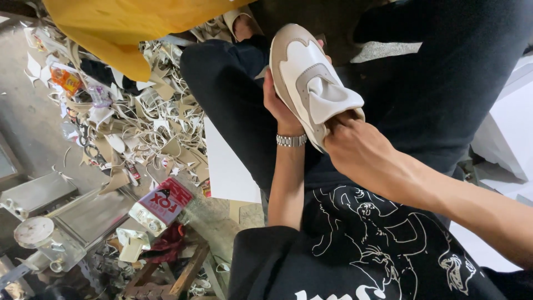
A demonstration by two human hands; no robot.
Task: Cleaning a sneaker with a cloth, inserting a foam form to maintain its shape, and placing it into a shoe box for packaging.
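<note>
A white and beige shoe upper (311,83) is held above my lap, toe pointing away from me. My left hand (279,106) grips its left side from beneath; a metal watch (291,140) sits on that wrist. My right hand (355,145) has its fingers pushed inside the shoe's opening, under the white tongue. My legs in dark trousers (233,94) lie below the shoe.
A heap of pale leather offcuts (150,122) covers the floor at left, under a yellow sheet (127,28). A white board (227,161) leans by my leg. A red and white can (161,205), metal trays (33,194) and a wooden stool (172,272) lie lower left.
</note>
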